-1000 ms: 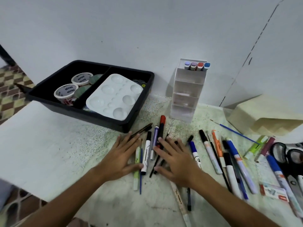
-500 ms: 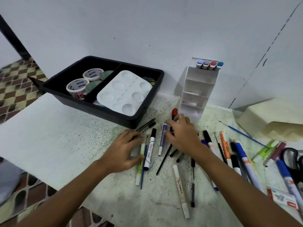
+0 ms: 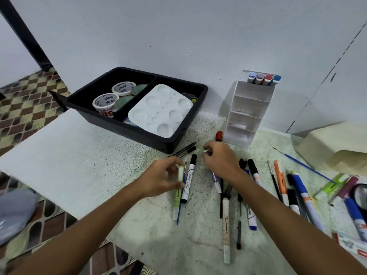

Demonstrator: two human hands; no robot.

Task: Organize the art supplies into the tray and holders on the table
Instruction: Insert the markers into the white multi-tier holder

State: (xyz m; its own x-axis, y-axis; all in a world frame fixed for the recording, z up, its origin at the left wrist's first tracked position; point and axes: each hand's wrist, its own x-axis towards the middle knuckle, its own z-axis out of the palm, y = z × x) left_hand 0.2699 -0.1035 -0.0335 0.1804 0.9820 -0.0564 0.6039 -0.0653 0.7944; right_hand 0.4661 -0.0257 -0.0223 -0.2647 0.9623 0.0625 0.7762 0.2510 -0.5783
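The person's left hand (image 3: 161,178) is curling over the near end of a green highlighter (image 3: 176,197), its fingers (image 3: 174,162) pinching the pale cap while the barrel is lying flat on the speckled surface (image 3: 139,195). Just beside it, a black-capped white marker (image 3: 188,178) and a thin blue brush (image 3: 179,211) are lying parallel, touching or nearly so. The right hand (image 3: 220,160) is closing round a purple marker (image 3: 215,179) — the fingers are pressing together on its upper end, and the lower part is poking out beneath the palm. A red-capped pen (image 3: 219,135) is peeking out behind that hand, near the foot of the white tiered holder (image 3: 248,108), whose top slot is carrying four markers (image 3: 264,78). The black tray (image 3: 172,143) is sitting against the wall — tape rolls (image 3: 113,96) in its left compartment, a white palette (image 3: 162,110) in the right. More pens and markers are lying scattered across the surface to the right.
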